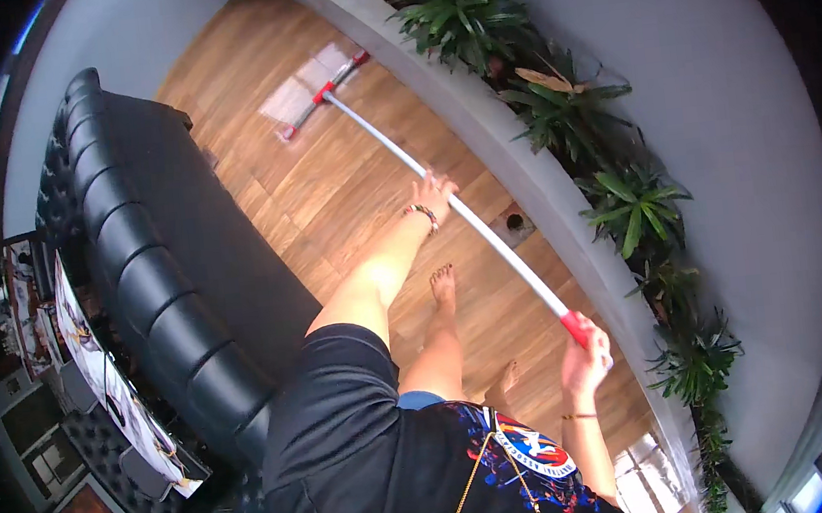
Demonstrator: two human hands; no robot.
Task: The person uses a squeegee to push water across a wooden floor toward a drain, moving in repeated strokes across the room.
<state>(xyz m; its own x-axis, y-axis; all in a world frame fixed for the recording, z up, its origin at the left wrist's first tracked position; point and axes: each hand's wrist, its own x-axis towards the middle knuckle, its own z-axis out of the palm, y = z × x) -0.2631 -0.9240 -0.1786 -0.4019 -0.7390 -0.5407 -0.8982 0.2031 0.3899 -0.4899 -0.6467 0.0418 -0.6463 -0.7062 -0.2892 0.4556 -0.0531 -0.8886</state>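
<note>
A long-handled floor squeegee [499, 248] runs slantwise across the view, with a white pole, a red grip at the near end and a wide bar with red ends. Its red-jointed head [323, 94] rests on the wood-look floor [326, 195] at the far end, beside a bright patch of reflected light. My left hand [435, 192], with a beaded bracelet at the wrist, is wrapped round the middle of the pole. Around the red grip lower down, my right hand [586, 356] is closed.
A black tufted sofa [166, 280] stands along the left. On the right, a low curved grey ledge [477, 121] borders a row of green plants [634, 210] against the wall. A small drain [515, 223] lies near the ledge. My bare feet [443, 283] are on the floor.
</note>
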